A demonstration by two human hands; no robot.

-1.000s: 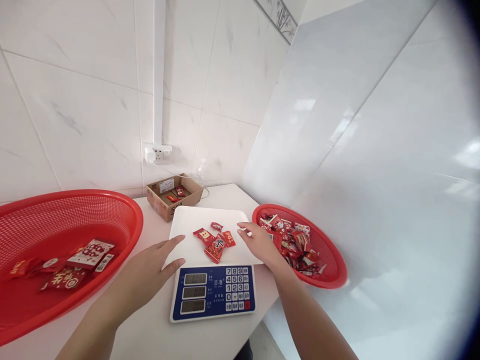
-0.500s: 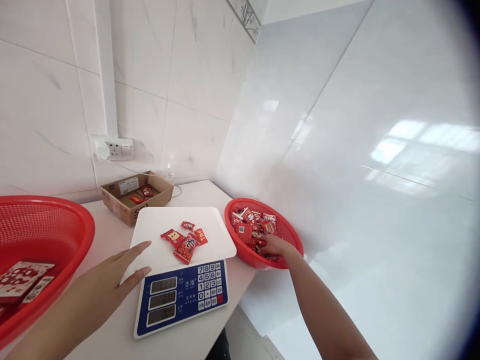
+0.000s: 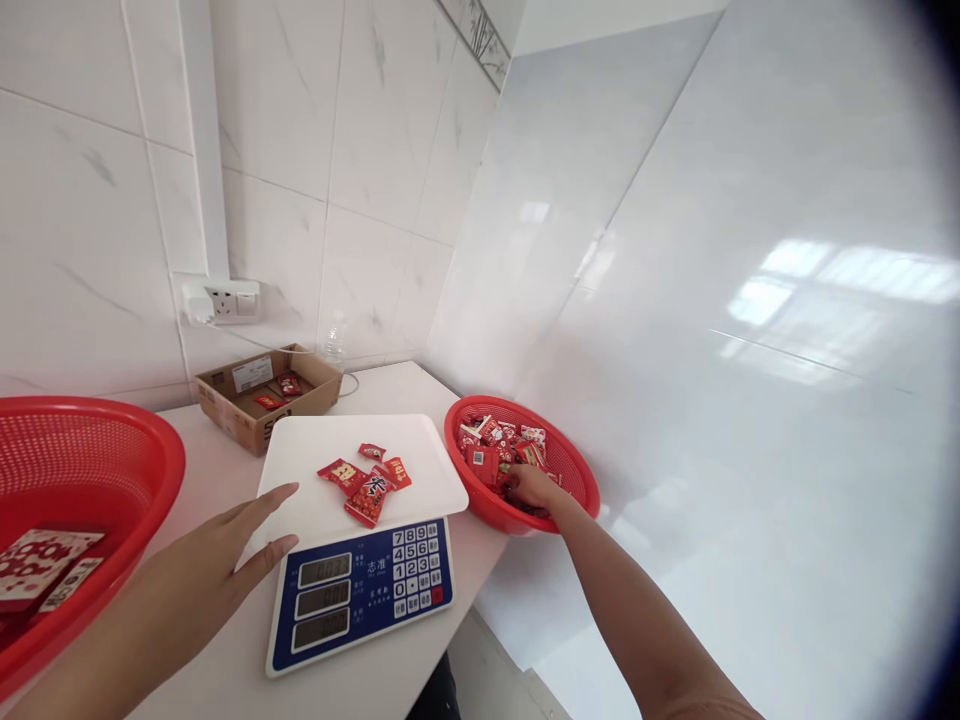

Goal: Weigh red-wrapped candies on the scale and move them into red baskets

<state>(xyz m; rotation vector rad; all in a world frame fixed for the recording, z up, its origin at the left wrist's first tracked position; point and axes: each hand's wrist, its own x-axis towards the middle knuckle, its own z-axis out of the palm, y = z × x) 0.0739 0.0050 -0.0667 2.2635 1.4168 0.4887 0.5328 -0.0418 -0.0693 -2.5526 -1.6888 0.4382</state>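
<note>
My left hand (image 3: 232, 545) is open beside the left edge of a digital scale (image 3: 360, 590), its fingers and thumb apart. On the scale's white pan (image 3: 300, 440) lie several small red snack packets (image 3: 367, 497). My right hand (image 3: 534, 487) reaches into a red plastic basket (image 3: 581, 475) on the right, which holds many red packets (image 3: 484, 460). Its fingers curl down among them, and their tips are partly hidden. What they grip, if anything, I cannot make out.
Another red basket (image 3: 161, 480) with packaged items stands at the left. Behind the scale is an open cardboard box (image 3: 232, 420) holding a few red packets. A clear bottle (image 3: 335, 340) stands by the wall, near a cable and a wall socket (image 3: 223, 302).
My right hand has shifted slightly left and deeper among the packets in the basket, its fingers more curled. My left hand keeps its place by the scale. The view has moved a little.
</note>
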